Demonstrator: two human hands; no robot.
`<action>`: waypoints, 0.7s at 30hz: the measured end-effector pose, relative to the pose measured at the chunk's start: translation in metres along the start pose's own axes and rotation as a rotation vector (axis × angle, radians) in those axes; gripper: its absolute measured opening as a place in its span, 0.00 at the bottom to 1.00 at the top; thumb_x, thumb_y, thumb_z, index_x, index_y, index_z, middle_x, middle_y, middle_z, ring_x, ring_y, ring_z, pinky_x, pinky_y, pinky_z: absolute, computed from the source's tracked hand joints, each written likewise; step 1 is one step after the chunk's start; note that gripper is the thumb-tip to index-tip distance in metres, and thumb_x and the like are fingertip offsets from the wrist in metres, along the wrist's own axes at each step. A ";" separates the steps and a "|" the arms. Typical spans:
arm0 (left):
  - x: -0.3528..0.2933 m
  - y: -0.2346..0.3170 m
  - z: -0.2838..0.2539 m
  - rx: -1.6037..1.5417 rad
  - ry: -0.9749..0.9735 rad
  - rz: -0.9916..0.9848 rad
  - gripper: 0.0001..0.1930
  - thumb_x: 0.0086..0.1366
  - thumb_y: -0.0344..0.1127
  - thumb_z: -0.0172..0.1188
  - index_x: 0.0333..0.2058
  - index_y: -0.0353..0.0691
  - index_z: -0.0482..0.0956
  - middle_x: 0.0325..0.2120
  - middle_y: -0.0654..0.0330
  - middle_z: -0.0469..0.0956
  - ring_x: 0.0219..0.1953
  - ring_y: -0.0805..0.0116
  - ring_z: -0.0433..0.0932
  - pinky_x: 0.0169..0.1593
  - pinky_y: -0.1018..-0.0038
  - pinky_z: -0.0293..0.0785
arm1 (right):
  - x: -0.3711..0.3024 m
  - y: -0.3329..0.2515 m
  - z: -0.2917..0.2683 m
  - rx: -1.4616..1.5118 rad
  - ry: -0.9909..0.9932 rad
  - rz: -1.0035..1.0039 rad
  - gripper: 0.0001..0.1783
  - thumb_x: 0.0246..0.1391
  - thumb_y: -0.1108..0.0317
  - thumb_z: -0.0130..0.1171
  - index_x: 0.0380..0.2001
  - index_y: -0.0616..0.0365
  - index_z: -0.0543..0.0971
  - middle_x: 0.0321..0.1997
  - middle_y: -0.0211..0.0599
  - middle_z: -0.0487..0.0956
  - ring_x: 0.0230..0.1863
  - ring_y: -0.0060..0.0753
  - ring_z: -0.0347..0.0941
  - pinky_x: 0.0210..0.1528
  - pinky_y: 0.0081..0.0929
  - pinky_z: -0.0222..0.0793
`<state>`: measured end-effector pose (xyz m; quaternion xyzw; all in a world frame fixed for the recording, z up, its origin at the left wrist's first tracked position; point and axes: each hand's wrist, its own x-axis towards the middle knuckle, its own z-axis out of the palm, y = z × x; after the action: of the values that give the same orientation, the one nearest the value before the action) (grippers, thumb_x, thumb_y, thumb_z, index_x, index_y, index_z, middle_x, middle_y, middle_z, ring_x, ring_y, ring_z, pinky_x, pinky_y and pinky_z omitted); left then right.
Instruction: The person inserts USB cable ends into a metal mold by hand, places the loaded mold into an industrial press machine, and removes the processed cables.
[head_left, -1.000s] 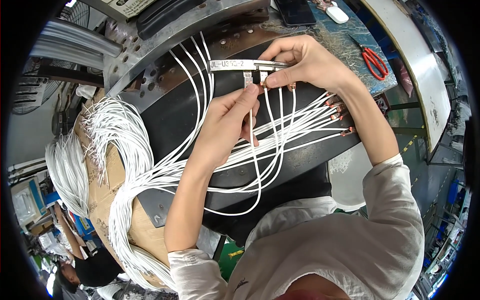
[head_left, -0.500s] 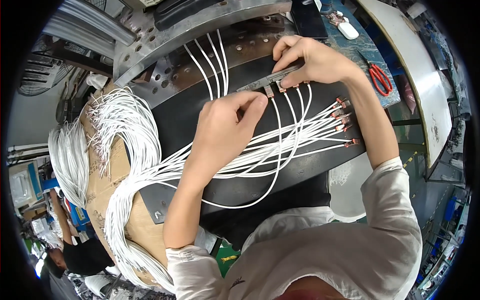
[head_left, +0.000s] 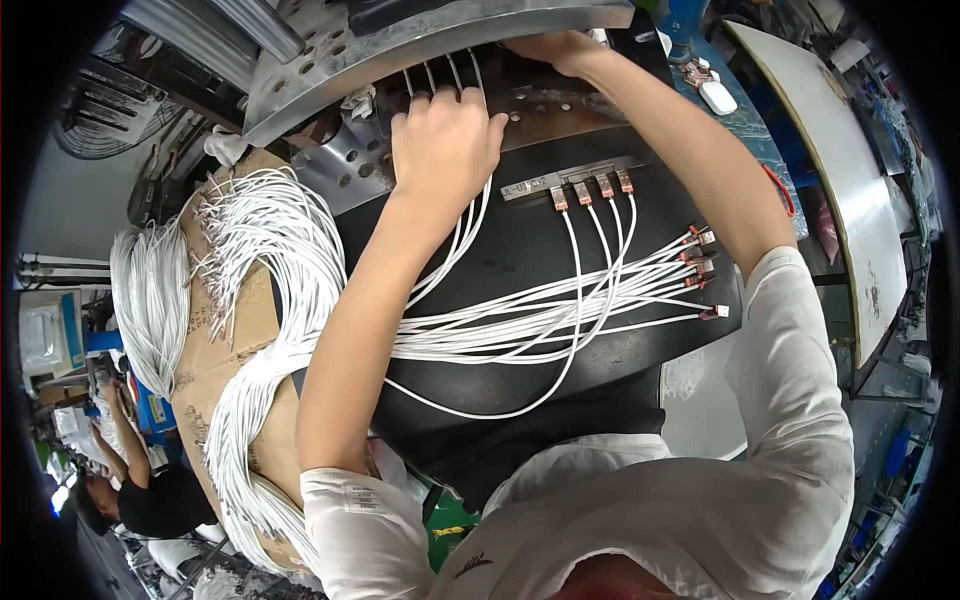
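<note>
My left hand (head_left: 445, 145) is closed over several white cables (head_left: 475, 225) that run up under the edge of a metal press. Their upper lengths come out beyond the fingertips. Beneath that same edge reaches my right hand (head_left: 560, 50), its fingers hidden by the metal. A narrow metal bar (head_left: 532, 186) lies on the black work surface (head_left: 520, 260) below both hands, touched by neither. Several USB plugs (head_left: 583, 194) with orange-copper parts are lined up along it, their white cables trailing toward me.
A thick bundle of white cables (head_left: 240, 400) lies over brown cardboard (head_left: 262, 300) at left, and another coil (head_left: 150, 310) hangs beyond it. More cable ends with plugs (head_left: 715, 312) rest at right. Red-handled pliers (head_left: 780, 190) are partly behind my right arm. The heavy press plate (head_left: 440, 50) overhangs the far side.
Both hands have left the metal bar with the plugs. My left hand moved up and away onto the cables at the press, and my right hand moved under the press edge.
</note>
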<state>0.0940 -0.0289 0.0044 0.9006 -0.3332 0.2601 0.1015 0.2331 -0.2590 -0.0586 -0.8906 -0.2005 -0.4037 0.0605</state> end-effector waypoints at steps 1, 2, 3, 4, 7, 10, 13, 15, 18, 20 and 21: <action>0.001 0.000 0.001 -0.058 -0.034 -0.020 0.14 0.62 0.41 0.65 0.30 0.33 0.82 0.28 0.50 0.81 0.34 0.51 0.81 0.39 0.57 0.78 | 0.001 -0.004 0.002 -0.062 0.123 0.015 0.16 0.60 0.64 0.52 0.49 0.55 0.80 0.50 0.47 0.79 0.53 0.48 0.74 0.57 0.41 0.68; 0.001 0.001 0.002 -0.055 -0.029 -0.022 0.14 0.62 0.41 0.65 0.30 0.33 0.82 0.28 0.50 0.81 0.34 0.51 0.81 0.39 0.57 0.78 | 0.004 -0.004 0.001 -0.062 0.126 0.010 0.16 0.60 0.64 0.52 0.49 0.55 0.80 0.50 0.47 0.79 0.53 0.48 0.74 0.57 0.41 0.68; 0.002 0.003 0.003 -0.134 -0.009 -0.054 0.13 0.62 0.40 0.64 0.29 0.33 0.81 0.27 0.49 0.81 0.32 0.51 0.80 0.38 0.57 0.77 | 0.008 0.000 -0.002 -0.075 0.060 0.032 0.16 0.60 0.64 0.52 0.48 0.55 0.80 0.49 0.47 0.80 0.52 0.48 0.75 0.57 0.42 0.69; 0.001 0.005 0.003 -0.211 0.003 -0.092 0.13 0.62 0.39 0.64 0.27 0.33 0.81 0.26 0.49 0.81 0.30 0.50 0.80 0.37 0.56 0.77 | 0.011 -0.004 -0.007 -0.082 -0.011 0.056 0.15 0.59 0.64 0.52 0.47 0.54 0.80 0.48 0.48 0.80 0.51 0.49 0.75 0.56 0.42 0.69; -0.006 0.006 -0.005 -0.329 0.039 -0.131 0.13 0.61 0.38 0.63 0.24 0.33 0.79 0.24 0.49 0.80 0.28 0.49 0.79 0.36 0.57 0.77 | 0.012 -0.017 -0.030 -0.017 -0.093 0.080 0.14 0.59 0.64 0.54 0.45 0.54 0.80 0.45 0.47 0.80 0.49 0.50 0.76 0.54 0.44 0.70; -0.021 0.011 -0.036 -0.434 0.050 -0.172 0.12 0.59 0.35 0.62 0.21 0.33 0.77 0.22 0.50 0.78 0.26 0.49 0.77 0.33 0.59 0.74 | 0.004 -0.044 -0.078 0.129 -0.112 0.076 0.12 0.58 0.63 0.55 0.42 0.54 0.80 0.40 0.47 0.80 0.45 0.51 0.76 0.49 0.46 0.72; -0.071 0.030 -0.102 -0.625 -0.017 -0.117 0.11 0.54 0.32 0.65 0.19 0.35 0.73 0.19 0.54 0.74 0.22 0.54 0.72 0.29 0.63 0.70 | -0.023 -0.071 -0.143 0.254 -0.206 0.253 0.14 0.59 0.65 0.61 0.44 0.63 0.81 0.42 0.51 0.81 0.47 0.54 0.77 0.51 0.40 0.72; -0.109 0.031 -0.139 -0.611 0.021 0.031 0.08 0.51 0.28 0.63 0.20 0.36 0.71 0.19 0.55 0.71 0.21 0.59 0.68 0.28 0.66 0.66 | -0.056 -0.062 -0.169 0.241 -0.200 0.210 0.14 0.58 0.65 0.62 0.44 0.63 0.81 0.42 0.50 0.81 0.45 0.54 0.77 0.50 0.40 0.72; -0.153 -0.043 -0.142 -0.446 0.285 0.139 0.04 0.62 0.28 0.54 0.28 0.36 0.72 0.22 0.54 0.70 0.23 0.65 0.67 0.29 0.72 0.63 | -0.084 -0.056 -0.189 0.131 -0.350 0.197 0.13 0.57 0.68 0.63 0.42 0.64 0.81 0.40 0.48 0.81 0.39 0.50 0.77 0.45 0.36 0.72; -0.174 -0.114 -0.152 -0.475 0.177 -0.506 0.14 0.72 0.38 0.52 0.34 0.32 0.76 0.27 0.49 0.76 0.30 0.65 0.72 0.35 0.67 0.68 | -0.062 -0.064 -0.188 0.339 -0.352 0.235 0.12 0.55 0.69 0.64 0.41 0.64 0.81 0.38 0.45 0.80 0.37 0.45 0.76 0.42 0.33 0.72; -0.157 -0.142 -0.152 -0.399 0.142 -0.596 0.15 0.72 0.41 0.53 0.41 0.31 0.76 0.34 0.46 0.77 0.35 0.62 0.74 0.40 0.66 0.70 | -0.052 -0.071 -0.188 0.444 -0.357 0.250 0.11 0.55 0.70 0.65 0.40 0.65 0.80 0.37 0.43 0.80 0.35 0.42 0.76 0.41 0.31 0.72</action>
<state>0.0251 0.2184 0.0472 0.9003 -0.0924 0.2109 0.3693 0.0429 -0.2605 0.0239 -0.9303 -0.1799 -0.1766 0.2664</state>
